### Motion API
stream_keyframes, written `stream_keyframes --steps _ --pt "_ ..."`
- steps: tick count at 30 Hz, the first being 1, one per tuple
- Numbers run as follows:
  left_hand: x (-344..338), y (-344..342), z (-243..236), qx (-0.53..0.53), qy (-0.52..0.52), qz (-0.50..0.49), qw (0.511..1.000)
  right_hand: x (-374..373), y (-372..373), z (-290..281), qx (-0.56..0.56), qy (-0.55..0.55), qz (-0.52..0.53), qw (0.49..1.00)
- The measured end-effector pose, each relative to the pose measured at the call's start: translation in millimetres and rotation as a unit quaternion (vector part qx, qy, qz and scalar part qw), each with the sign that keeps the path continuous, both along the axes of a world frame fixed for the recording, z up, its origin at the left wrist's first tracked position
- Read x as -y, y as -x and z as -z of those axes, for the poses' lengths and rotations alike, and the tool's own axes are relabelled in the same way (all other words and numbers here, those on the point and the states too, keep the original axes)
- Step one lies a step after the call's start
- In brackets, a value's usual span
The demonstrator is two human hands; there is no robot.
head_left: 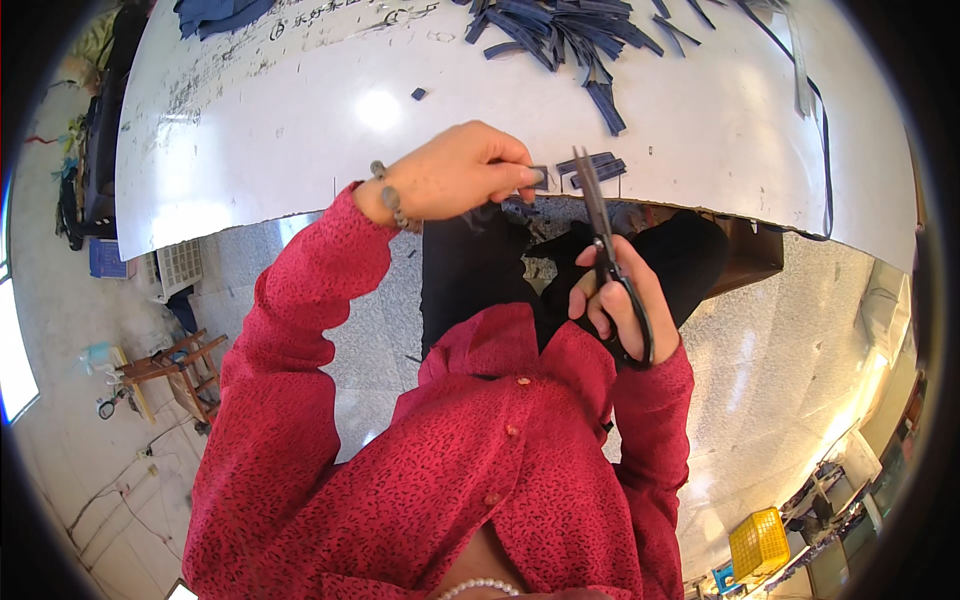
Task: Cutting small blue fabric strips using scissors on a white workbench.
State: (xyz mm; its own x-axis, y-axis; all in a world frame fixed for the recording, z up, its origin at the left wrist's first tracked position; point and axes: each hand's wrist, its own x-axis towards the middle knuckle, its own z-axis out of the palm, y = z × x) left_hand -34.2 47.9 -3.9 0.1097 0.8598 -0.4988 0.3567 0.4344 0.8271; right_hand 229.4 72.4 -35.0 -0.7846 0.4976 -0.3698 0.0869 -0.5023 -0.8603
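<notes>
My left hand (465, 172) is at the near edge of the white table, its thumb and fingers pinching a small dark blue fabric piece (541, 178). In my right hand (628, 295) is a pair of black-handled scissors (597, 215), the blades pointing away from me toward the table edge. The blade tips stand a little apart, just right of the pinched piece. Several short dark blue fabric strips (592, 168) lie on the table beside the blades. Farther back spreads a loose heap of longer blue fabric strips (560, 35).
The white table (270, 130) has dark print and smudges at its far left. A tiny blue scrap (418, 94) lies near its middle, folded blue cloth (222, 15) at the back left. A wooden stool (185, 375) stands left on the floor, a yellow basket (759, 545) at lower right.
</notes>
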Motion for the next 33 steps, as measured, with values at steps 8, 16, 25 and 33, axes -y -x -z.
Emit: stream_keyframes --steps 8,16,25,33 --pt "-54.1 -46.8 9.2 0.028 -0.021 -0.022 0.999 -10.4 -23.6 -1.3 -0.074 -0.015 0.15 0.986" --pt "-7.8 -77.4 -7.7 0.155 -0.071 -0.095 0.981 -11.5 0.0 -11.5 -0.026 -0.121 0.313 0.942" --pt "33.1 -98.4 5.2 -0.008 -0.167 -0.1 0.981 7.0 13.9 -12.3 0.071 -0.133 0.269 0.951" --pt "43.1 -102.1 19.2 0.175 -0.042 -0.179 0.967 16.4 10.1 -12.9 0.051 -0.181 0.277 0.942"
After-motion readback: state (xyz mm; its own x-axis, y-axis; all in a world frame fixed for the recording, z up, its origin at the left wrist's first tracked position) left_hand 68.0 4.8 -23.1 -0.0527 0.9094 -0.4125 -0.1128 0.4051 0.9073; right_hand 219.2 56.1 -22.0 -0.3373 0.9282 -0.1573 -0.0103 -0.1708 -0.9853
